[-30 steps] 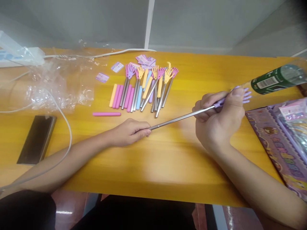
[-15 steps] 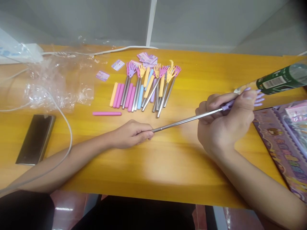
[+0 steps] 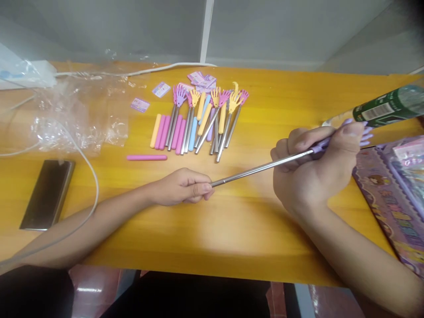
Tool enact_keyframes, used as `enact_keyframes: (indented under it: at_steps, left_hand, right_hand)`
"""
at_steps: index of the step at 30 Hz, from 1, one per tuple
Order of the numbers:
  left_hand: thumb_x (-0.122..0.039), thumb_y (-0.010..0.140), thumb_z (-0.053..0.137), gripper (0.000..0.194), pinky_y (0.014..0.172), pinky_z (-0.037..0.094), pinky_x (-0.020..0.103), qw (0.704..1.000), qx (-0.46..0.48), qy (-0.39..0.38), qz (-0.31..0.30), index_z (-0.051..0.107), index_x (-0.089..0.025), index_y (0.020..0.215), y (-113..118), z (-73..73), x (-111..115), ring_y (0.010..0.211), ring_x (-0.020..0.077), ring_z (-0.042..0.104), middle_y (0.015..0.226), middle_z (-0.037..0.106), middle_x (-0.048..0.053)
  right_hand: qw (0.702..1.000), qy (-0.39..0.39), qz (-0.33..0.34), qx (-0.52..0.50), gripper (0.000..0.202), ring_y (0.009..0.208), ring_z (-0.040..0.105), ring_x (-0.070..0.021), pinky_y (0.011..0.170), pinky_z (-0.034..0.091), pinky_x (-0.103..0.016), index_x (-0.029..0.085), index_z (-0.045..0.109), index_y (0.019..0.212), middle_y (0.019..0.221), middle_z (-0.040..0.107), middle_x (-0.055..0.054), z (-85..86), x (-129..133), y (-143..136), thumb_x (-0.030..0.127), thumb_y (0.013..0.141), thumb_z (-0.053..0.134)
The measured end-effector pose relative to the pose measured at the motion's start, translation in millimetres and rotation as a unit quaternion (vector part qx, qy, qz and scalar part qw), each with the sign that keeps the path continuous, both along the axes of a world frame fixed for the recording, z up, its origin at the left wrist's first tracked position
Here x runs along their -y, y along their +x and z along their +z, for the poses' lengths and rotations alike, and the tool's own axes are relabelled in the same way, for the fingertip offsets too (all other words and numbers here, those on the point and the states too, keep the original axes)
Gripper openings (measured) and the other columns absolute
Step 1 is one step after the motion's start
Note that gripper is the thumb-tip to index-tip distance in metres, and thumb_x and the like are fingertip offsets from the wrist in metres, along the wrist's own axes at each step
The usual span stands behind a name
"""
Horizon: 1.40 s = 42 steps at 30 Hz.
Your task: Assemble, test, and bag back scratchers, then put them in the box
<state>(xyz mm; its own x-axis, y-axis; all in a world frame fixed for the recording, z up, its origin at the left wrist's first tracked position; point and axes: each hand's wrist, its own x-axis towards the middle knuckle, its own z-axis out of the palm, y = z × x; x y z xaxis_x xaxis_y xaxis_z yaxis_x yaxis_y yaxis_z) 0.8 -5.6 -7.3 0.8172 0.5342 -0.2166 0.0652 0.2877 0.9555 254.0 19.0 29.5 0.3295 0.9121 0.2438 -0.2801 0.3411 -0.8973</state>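
Note:
Between my hands stretches a telescopic back scratcher (image 3: pixel 261 168) with a shiny metal rod and a purple hand-shaped head. My left hand (image 3: pixel 185 187) is closed round the lower end of the rod. Up at the purple head, my right hand (image 3: pixel 314 163) grips it between thumb and fingers, the claws sticking out past the thumb. Beyond my hands lie several more back scratchers (image 3: pixel 226 131) with purple, pink and yellow heads. Among them are loose coloured handle sleeves (image 3: pixel 179 135). A single pink sleeve (image 3: pixel 146 157) lies crosswise nearer to my left hand.
Crumpled clear plastic bags (image 3: pixel 82 119) and a white cable (image 3: pixel 94 172), which crosses my left forearm, are at left with a phone (image 3: pixel 48 194). Small printed cards (image 3: pixel 202 80) lie at the back. A green-labelled canister (image 3: pixel 380 108) and a purple printed package (image 3: pixel 386 198) are at right.
My right hand has shifted slightly to the right with the scratcher's head, while the left keeps its grip on the rod. The other things lie as before.

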Motion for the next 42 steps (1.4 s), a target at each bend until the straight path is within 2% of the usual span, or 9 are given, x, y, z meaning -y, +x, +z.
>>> enact_keyframes:
  at_steps: [7, 16, 19, 24, 27, 30, 34, 37, 42]
  left_hand:
    - [-0.054, 0.108, 0.057, 0.043, 0.045, 0.02, 0.022, 0.996, -0.012, -0.09, 0.002, 0.06, -0.016, 0.088, 2.6, 6.7, 0.0, 0.048, 0.0081, 0.025, 0.057, 0.035, -0.009]
    - [-0.033, 0.109, 0.047, 0.033, 0.061, 0.04, 0.022, 0.963, -0.199, 0.164, 0.075, 0.067, -0.018, 0.088, 19.7, 12.9, 17.2, 0.06, 0.0105, 0.05, 0.067, 0.055, -0.004]
    - [-0.031, 0.111, 0.045, 0.034, 0.061, 0.04, 0.024, 0.916, -0.242, 0.309, 0.08, 0.066, -0.018, 0.088, 20.7, 6.0, 24.3, 0.06, 0.0116, 0.053, 0.067, 0.058, -0.003]
    - [-0.028, 0.113, 0.039, 0.038, 0.058, 0.038, 0.03, 0.767, -0.326, 0.542, 0.109, 0.064, -0.015, 0.088, 21.1, -3.7, 39.0, 0.062, 0.0175, 0.054, 0.07, 0.062, 0.004]
    - [-0.028, 0.111, 0.042, 0.035, 0.058, 0.036, 0.028, 0.852, -0.289, 0.424, 0.103, 0.06, -0.016, 0.085, 22.3, 5.9, 43.2, 0.06, 0.0147, 0.049, 0.068, 0.056, 0.001]
    - [-0.039, 0.112, 0.043, 0.038, 0.055, 0.034, 0.024, 0.974, -0.179, 0.111, 0.085, 0.056, -0.018, 0.083, 24.2, 18.0, 42.3, 0.056, 0.0102, 0.042, 0.065, 0.048, -0.004]
    - [-0.058, 0.107, 0.052, 0.045, 0.049, 0.021, 0.021, 0.98, -0.02, -0.186, 0.065, 0.053, -0.018, 0.086, 27.7, 21.4, 41.0, 0.05, 0.0067, 0.022, 0.059, 0.032, -0.01]
    - [-0.059, 0.107, 0.053, 0.046, 0.05, 0.021, 0.021, 0.98, -0.019, -0.182, 0.076, 0.054, -0.018, 0.086, 30.4, 19.5, 45.4, 0.051, 0.0068, 0.022, 0.059, 0.032, -0.01]
    - [-0.047, 0.111, 0.047, 0.042, 0.057, 0.032, 0.023, 0.981, -0.161, 0.007, 0.111, 0.058, -0.017, 0.084, 29.6, 18.6, 49.1, 0.059, 0.0093, 0.038, 0.065, 0.045, -0.005]
  right_hand:
    - [0.998, -0.046, 0.048, 0.022, 0.068, 0.041, 0.016, -0.0075, 0.038, 0.01, -0.028, 0.021, 0.042, 0.057, 0.052, 0.023, 0.004, -17.7, -5.1, 9.3, 0.069, 0.098, 0.066]
    - [0.993, -0.113, 0.03, 0.015, 0.066, 0.042, 0.021, -0.007, 0.039, 0.011, -0.027, 0.021, 0.044, 0.059, 0.055, 0.03, 0.004, -24.2, -8.4, 12.1, 0.069, 0.094, 0.071]
    - [0.992, -0.125, 0.014, 0.012, 0.064, 0.043, 0.022, -0.0071, 0.039, 0.012, -0.027, 0.021, 0.044, 0.061, 0.057, 0.032, 0.004, -28.5, -6.4, 10.7, 0.069, 0.096, 0.069]
    - [0.99, -0.14, -0.011, -0.016, 0.064, 0.043, 0.021, -0.0073, 0.04, 0.013, -0.026, 0.021, 0.043, 0.062, 0.056, 0.03, 0.005, -36.9, -0.8, 3.0, 0.068, 0.096, 0.068]
    - [0.988, -0.147, -0.01, -0.044, 0.062, 0.044, 0.02, -0.0078, 0.04, 0.015, -0.025, 0.021, 0.041, 0.061, 0.054, 0.027, 0.006, -37.7, 1.0, -0.3, 0.062, 0.098, 0.069]
    - [0.985, -0.155, 0.001, -0.069, 0.062, 0.044, 0.018, -0.0084, 0.04, 0.016, -0.025, 0.021, 0.037, 0.06, 0.053, 0.025, 0.006, -36.1, 2.1, -0.9, 0.056, 0.099, 0.068]
    - [0.984, -0.154, 0.007, -0.085, 0.064, 0.045, 0.016, -0.0094, 0.04, 0.016, -0.026, 0.021, 0.032, 0.061, 0.055, 0.022, 0.006, -34.0, 3.7, -1.4, 0.058, 0.104, 0.062]
    - [0.985, -0.147, 0.001, -0.089, 0.065, 0.045, 0.015, -0.0095, 0.04, 0.015, -0.025, 0.02, 0.032, 0.061, 0.055, 0.021, 0.006, -34.6, 5.0, -3.9, 0.06, 0.105, 0.06]
    - [0.988, -0.134, 0.002, -0.081, 0.067, 0.045, 0.016, -0.009, 0.041, 0.015, -0.025, 0.02, 0.033, 0.06, 0.054, 0.023, 0.006, -34.7, 6.7, -6.1, 0.062, 0.102, 0.063]
